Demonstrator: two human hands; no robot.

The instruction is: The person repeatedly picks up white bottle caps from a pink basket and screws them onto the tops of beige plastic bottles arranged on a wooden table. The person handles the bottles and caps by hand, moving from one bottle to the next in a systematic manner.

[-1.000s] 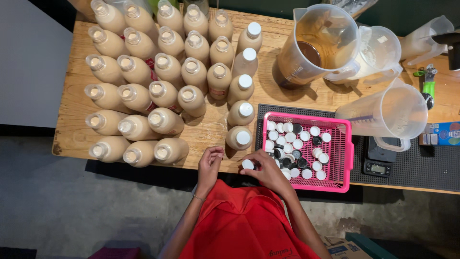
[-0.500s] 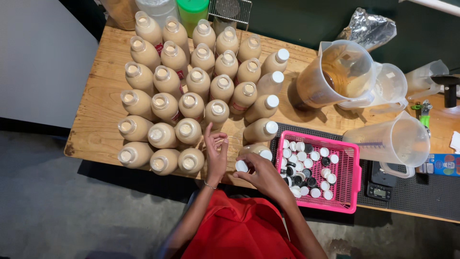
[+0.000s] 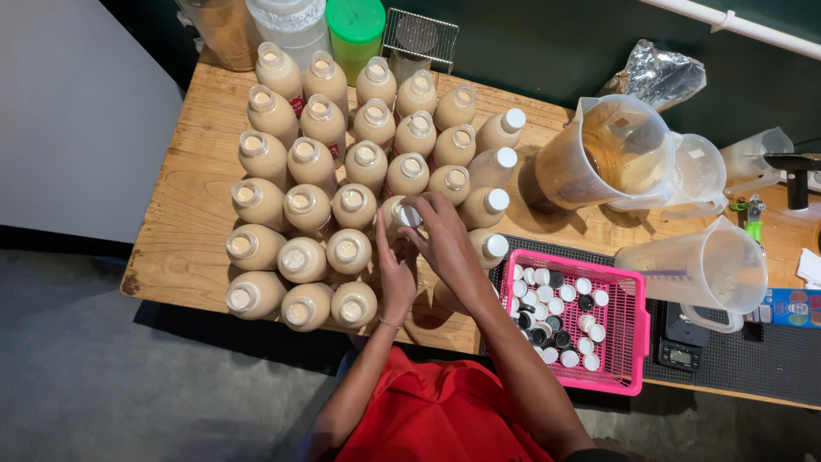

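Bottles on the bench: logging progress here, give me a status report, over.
Left hand steadying a tan bottle. Right hand pressing a white cap on its neck. Pink cap basket alongside; nothing blocking.

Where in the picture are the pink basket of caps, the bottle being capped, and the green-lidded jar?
pink basket (image 3: 631, 282): head view, on its right rim.
bottle being capped (image 3: 394, 214): head view, on its shoulder beside the white cap.
green-lidded jar (image 3: 356, 19): head view, on the middle of its lid.

Rough, grainy wooden desk (image 3: 184, 231); glossy clear plastic bottles (image 3: 301, 210); smooth white plastic caps (image 3: 581, 287) in a pink plastic basket (image 3: 633, 334); crinkled shiny foil (image 3: 654, 75).
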